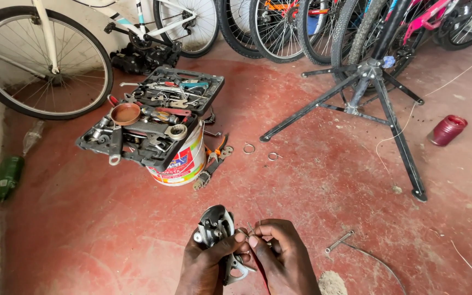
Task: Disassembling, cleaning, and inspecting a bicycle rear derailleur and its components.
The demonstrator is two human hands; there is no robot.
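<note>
**A:** Where are the hands at this moment?

**B:** Low in my view, close together. The left hand point(206, 265) is clamped around a rear derailleur point(218, 232), a grey metal bike part held off the floor with its cage pointing down. The right hand point(282, 257) is pinched shut on something thin at the derailleur's side; it looks like a cable end or small pin point(251, 228), too fine for me to say which.

**A:** How far along does the work look?

**B:** My judgement: mid-way. The derailleur is off any bike and in hand, so removal is done. It is not yet mounted on anything, and loose parts lie around, so refitting is left.

**A:** Which loose parts?

**B:** Just right of the hands, a small metal piece with a cable point(356, 248) trailing across the red floor point(110, 229). Farther out, two small rings point(260, 152) lie near each other, and pliers point(214, 158) lean beside a paint bucket point(184, 164).

**A:** And on the bucket?

**B:** An open black tool case point(154, 117) rests on it, full of spanners and a small copper-coloured bowl. Beyond that, the repair stand point(367, 90) has its legs spread, with a dark red jar point(448, 130) to its right. Bicycles point(45, 60) line the far wall.
</note>
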